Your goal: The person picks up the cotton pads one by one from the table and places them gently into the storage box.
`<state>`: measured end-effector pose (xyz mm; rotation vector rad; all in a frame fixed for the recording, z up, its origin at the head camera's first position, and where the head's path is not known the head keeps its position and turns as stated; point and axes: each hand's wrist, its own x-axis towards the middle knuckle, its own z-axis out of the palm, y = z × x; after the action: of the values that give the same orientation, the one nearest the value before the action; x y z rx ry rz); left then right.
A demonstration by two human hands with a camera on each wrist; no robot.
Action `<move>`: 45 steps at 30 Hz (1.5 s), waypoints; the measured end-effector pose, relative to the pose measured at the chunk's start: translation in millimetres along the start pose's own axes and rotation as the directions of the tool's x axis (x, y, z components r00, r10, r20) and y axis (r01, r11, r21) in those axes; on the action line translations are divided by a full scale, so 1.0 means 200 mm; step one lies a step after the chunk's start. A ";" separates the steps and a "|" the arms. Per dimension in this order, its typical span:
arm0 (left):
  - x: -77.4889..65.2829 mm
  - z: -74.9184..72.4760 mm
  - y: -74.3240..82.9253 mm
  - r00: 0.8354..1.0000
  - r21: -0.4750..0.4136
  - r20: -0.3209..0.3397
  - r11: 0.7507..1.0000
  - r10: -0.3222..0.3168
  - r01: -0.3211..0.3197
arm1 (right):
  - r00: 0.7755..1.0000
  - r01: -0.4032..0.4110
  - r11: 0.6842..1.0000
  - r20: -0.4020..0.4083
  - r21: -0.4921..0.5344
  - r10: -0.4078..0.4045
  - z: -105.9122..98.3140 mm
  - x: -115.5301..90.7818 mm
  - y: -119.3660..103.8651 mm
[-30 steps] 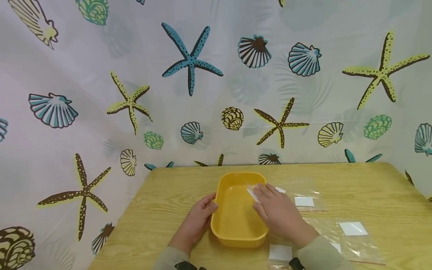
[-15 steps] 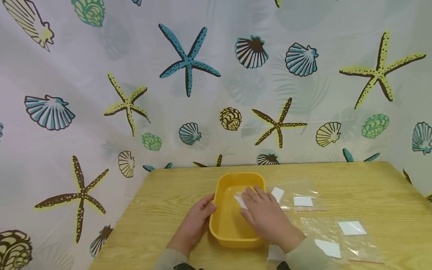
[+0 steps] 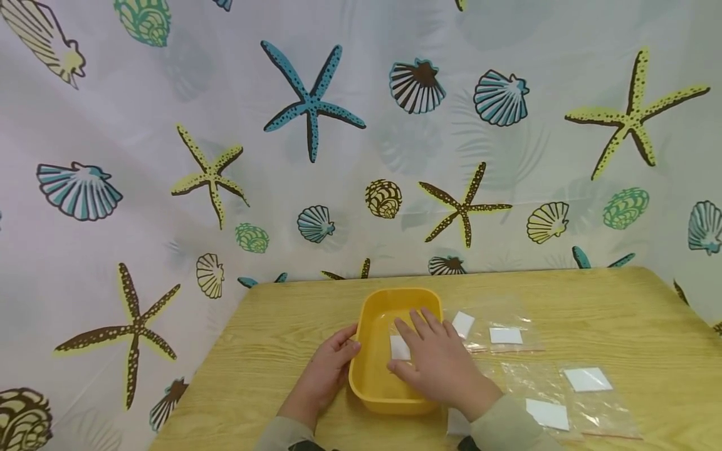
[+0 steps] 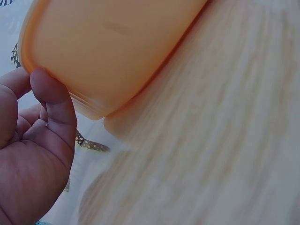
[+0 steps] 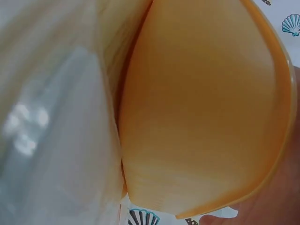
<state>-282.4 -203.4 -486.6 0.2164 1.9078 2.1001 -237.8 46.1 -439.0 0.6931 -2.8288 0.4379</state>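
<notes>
An orange-yellow plastic tub [image 3: 395, 406] stands on the wooden table. My left hand [image 3: 333, 363] grips its left side, the thumb over the rim and the fingers outside; in the left wrist view this hand [image 4: 42, 140] pinches the tub wall [image 4: 117, 51]. My right hand [image 3: 442, 363] is over the tub's right side, palm down, fingers spread and holding nothing. Under its fingers, inside the tub, lies a clear plastic bag with a white card [image 3: 400, 347], partly hidden. In the right wrist view, part of the right hand [image 5: 276, 192] shows beside the tub [image 5: 201, 103].
Several clear zip bags, each with a white card, lie right of the tub, among them a far bag [image 3: 506, 336], a near bag [image 3: 547, 414] and a right-hand bag [image 3: 588, 379]. A shell-and-starfish curtain [image 3: 338, 175] hangs behind the wooden table [image 3: 654, 326].
My right hand has moved left over the tub with the bagged white card and let it go; the card now lies flat inside. The left hand keeps its grip on the rim.
</notes>
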 end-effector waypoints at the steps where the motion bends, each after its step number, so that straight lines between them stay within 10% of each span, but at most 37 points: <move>1: 0.00 0.00 0.00 1.000 0.003 0.001 1.000 -0.001 0.001 | 1.000 -0.003 1.000 0.003 0.003 0.003 0.00 0.00 0.00; 45: 0.00 -0.02 -0.01 1.000 -0.013 0.016 1.000 0.010 -0.009 | 0.994 -0.088 0.996 -0.067 0.034 0.090 -0.12 -0.07 0.34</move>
<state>-283.8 -206.2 -489.2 0.2394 1.8872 2.1096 -255.0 117.5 -435.9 0.5477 -2.8021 0.5109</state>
